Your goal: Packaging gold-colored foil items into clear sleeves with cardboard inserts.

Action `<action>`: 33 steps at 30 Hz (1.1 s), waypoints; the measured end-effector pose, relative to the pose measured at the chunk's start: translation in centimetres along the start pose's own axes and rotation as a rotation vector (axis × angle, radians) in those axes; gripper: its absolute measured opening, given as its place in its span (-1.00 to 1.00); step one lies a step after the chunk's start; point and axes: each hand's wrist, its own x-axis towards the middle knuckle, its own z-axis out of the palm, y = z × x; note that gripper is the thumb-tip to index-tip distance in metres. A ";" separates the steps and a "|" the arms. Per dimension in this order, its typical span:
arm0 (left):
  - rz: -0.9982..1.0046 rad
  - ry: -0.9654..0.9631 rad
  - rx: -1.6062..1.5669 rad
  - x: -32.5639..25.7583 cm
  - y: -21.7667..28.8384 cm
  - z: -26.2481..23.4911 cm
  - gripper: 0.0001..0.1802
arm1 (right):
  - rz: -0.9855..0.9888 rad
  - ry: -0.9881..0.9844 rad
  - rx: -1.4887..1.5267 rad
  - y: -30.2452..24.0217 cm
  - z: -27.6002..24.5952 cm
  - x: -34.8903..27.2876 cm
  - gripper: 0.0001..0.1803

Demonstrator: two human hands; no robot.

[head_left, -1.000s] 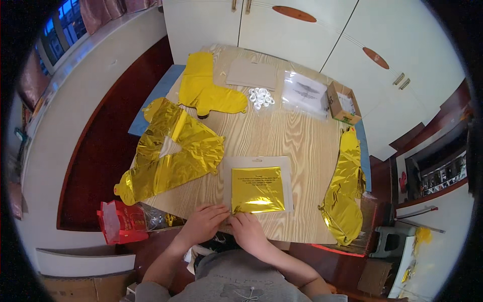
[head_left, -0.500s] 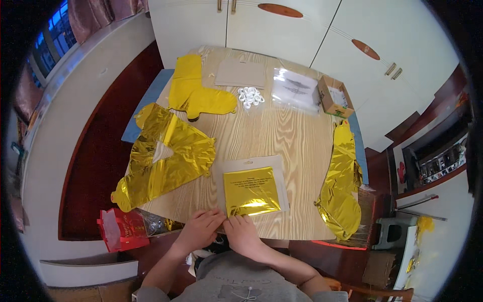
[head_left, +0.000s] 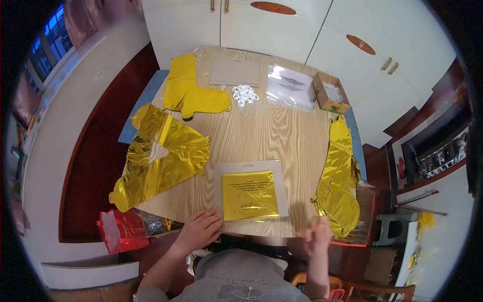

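Observation:
A flat package (head_left: 250, 195) lies near the table's front edge: folded gold foil over a pale backing card with a hang hole, seemingly in a clear sleeve. My left hand (head_left: 201, 229) lies flat with fingers out on the tabletop, beside the package's lower left corner, holding nothing. Above the front edge, right of the package, my right hand (head_left: 317, 235) is smeared by motion, so its fingers are unclear. Nearest to it is a flat gold foil balloon (head_left: 336, 186) along the table's right side. A larger gold foil balloon (head_left: 163, 156) with a central hole spreads at left.
At the back stand a gold foil balloon (head_left: 186, 88), pale cards (head_left: 234, 73), a pile of white rings (head_left: 245, 94), clear plastic sleeves (head_left: 290, 88) and an open cardboard box (head_left: 331, 93). A red bag (head_left: 121, 231) sits below the table's left corner.
My right hand has left the package's lower left corner and swung right, past the package. My left hand stays near that corner. The whole view has shifted slightly.

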 end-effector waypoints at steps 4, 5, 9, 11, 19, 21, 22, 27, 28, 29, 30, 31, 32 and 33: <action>0.027 -0.015 -0.045 0.4 0.1 -0.5 -0.63 | -0.310 0.298 -0.498 -5.1 -6.1 -1.2 -0.86; 0.030 -0.008 -0.052 0.4 0.1 -0.5 -0.63 | -0.387 0.329 -0.667 -5.7 -6.7 -1.4 -0.88; 0.031 -0.006 -0.070 0.5 0.0 -0.6 -0.64 | -0.384 0.372 -1.210 -5.9 -5.3 -2.1 -0.93; 0.041 -0.003 -0.042 1.0 0.2 -0.7 -0.64 | -0.512 -0.175 -1.548 -4.1 -3.6 -1.3 -0.65; 0.048 -0.034 0.043 0.8 0.3 -0.6 -0.57 | -0.559 -0.515 -1.779 -0.7 -0.3 0.4 -0.51; 0.062 -0.018 0.068 1.1 0.6 -0.9 -0.61 | -0.571 -0.504 -1.764 -0.3 -0.9 0.4 -0.53; 0.069 -0.011 0.080 1.2 0.7 -1.0 -0.64 | -0.573 -0.501 -1.760 -0.2 -1.1 0.4 -0.55; 0.045 0.039 0.055 0.9 0.7 -0.3 -0.70 | -0.605 -0.449 -1.756 0.7 -1.6 0.0 -0.64; 0.038 0.055 0.042 0.8 0.6 -0.1 -0.72 | -0.622 -0.434 -1.745 0.9 -1.5 0.0 -0.68; 0.034 0.071 0.016 0.8 0.4 0.0 -0.73 | -0.639 -0.419 -1.734 1.0 -1.5 -0.1 -0.72; 0.028 0.087 -0.010 0.9 0.3 0.2 -0.74 | -0.660 -0.402 -1.727 1.2 -1.5 0.0 -0.75; 0.023 0.103 -0.035 0.9 0.2 0.3 -0.75 | -0.682 -0.384 -1.719 1.4 -1.6 0.0 -0.79; 0.002 0.114 -0.055 0.8 0.2 0.4 -0.76 | -0.703 -0.367 -1.712 1.6 -1.7 0.0 -0.83; -0.016 0.125 -0.075 0.8 0.2 0.5 -0.76 | -0.709 -0.342 -1.705 1.7 -1.4 0.1 -0.84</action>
